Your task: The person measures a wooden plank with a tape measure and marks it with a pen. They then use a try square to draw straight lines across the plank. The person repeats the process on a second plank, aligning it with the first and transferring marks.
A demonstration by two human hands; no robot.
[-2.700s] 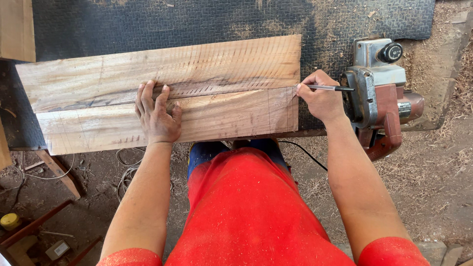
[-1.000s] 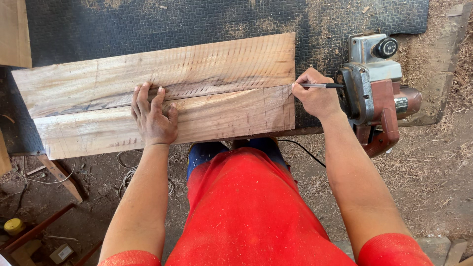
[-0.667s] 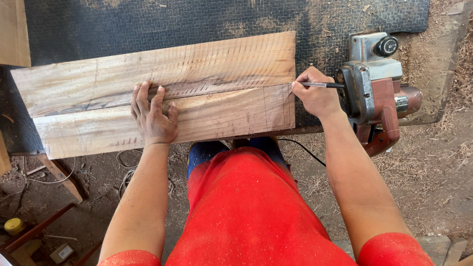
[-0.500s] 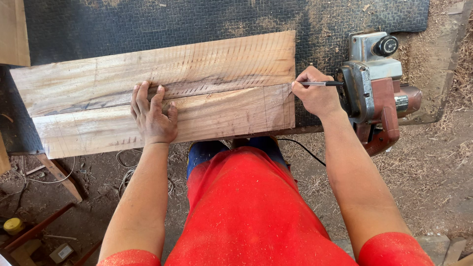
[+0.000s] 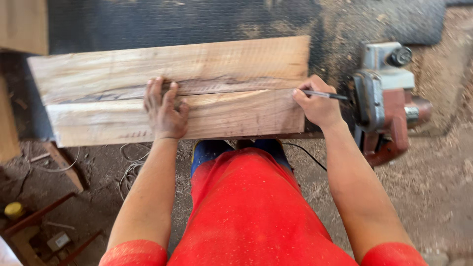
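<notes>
Across the dark mat [image 5: 148,24] covering the table, a wooden plank [image 5: 221,64] is lying flat with its long axis running left to right, its near edge slightly overhanging toward the person. A dark groove is running along the plank's length, roughly through its middle. The left hand [image 5: 164,111] is pressing down on the plank left of centre, palm flat and fingers spread, the fingertips reaching the groove; it is gripping nothing. The right hand [image 5: 319,103] is resting at the plank's right end, fingers curled closed around a thin dark pencil [image 5: 325,94]. The pencil is lying almost level, its long axis left to right, its tip pointing left and touching the plank just at the groove's right end, its back end pointing right toward the power tool [image 5: 387,98]. That grey and red tool is sitting just beside the right hand, off the plank's right end. Red clothing [image 5: 256,212] is filling the near centre, and sawdust is covering the floor [image 5: 443,177] at the right.
</notes>
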